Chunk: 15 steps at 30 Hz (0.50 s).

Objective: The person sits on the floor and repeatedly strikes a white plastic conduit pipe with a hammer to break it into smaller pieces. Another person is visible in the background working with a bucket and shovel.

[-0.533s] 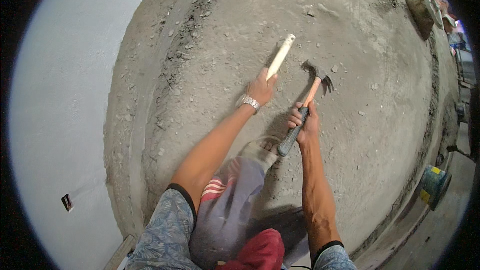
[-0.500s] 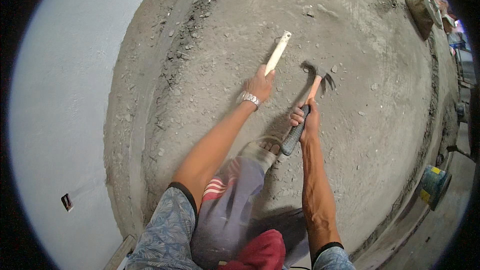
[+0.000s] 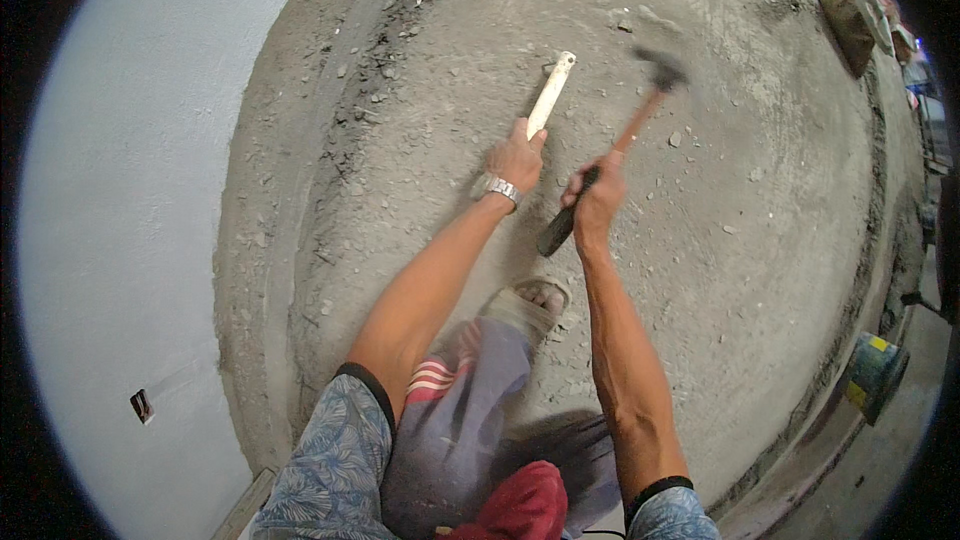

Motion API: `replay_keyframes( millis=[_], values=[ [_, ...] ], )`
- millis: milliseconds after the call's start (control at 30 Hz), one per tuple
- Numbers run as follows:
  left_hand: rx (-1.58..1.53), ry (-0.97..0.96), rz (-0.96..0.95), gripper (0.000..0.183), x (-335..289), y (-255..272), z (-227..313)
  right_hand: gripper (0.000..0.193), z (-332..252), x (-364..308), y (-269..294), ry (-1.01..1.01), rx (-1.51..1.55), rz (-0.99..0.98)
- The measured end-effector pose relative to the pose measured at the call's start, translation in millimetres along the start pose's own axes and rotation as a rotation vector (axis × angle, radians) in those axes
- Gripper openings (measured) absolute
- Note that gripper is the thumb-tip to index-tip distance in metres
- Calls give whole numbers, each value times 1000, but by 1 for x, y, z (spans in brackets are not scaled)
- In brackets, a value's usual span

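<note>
My left hand (image 3: 514,162), with a metal-banded watch on the wrist, is closed round a cream-coloured bar (image 3: 551,95). The bar points away from me over the rough floor; a small dark hole shows near its far end, and my fist hides the near part. To its right, my right hand (image 3: 600,198) grips a claw hammer (image 3: 638,124) by its black handle cover. The hammer's orange shaft slants up and right, and its dark head is blurred by motion. Hammer head and bar are apart.
Grey rubble and stone chips litter the concrete floor (image 3: 720,270). A pale wall (image 3: 130,200) with a small socket hole (image 3: 142,406) runs along the left. My sandalled foot (image 3: 535,305) is below the hands. At right are a bucket (image 3: 872,380) and a sack (image 3: 848,30).
The hammer has swung away from me, its head now farther up and right, with my right hand farther forward and slightly left. My left hand and the bar have shifted only slightly.
</note>
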<state>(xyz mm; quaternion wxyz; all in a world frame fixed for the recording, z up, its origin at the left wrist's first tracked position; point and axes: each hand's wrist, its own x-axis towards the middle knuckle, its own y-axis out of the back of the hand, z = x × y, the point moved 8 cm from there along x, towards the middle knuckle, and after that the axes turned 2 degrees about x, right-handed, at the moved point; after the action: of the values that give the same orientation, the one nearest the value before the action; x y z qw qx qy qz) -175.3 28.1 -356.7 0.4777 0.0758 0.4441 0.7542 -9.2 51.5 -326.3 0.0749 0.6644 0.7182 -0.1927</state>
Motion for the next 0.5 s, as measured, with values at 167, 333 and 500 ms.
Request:
replay_keyframes(
  millis=[167,333,500],
  values=[
    [-14,50,35,36,4,5,-27,52,35,9,3,-374,-161,-93],
    [-116,-5,-55,36,-1,4,-10,56,-42,-10,-4,-13,117,-7],
    [-204,-67,-13,38,13,0,-1,54,-48,-10,-18,145,166,23]
  ],
)
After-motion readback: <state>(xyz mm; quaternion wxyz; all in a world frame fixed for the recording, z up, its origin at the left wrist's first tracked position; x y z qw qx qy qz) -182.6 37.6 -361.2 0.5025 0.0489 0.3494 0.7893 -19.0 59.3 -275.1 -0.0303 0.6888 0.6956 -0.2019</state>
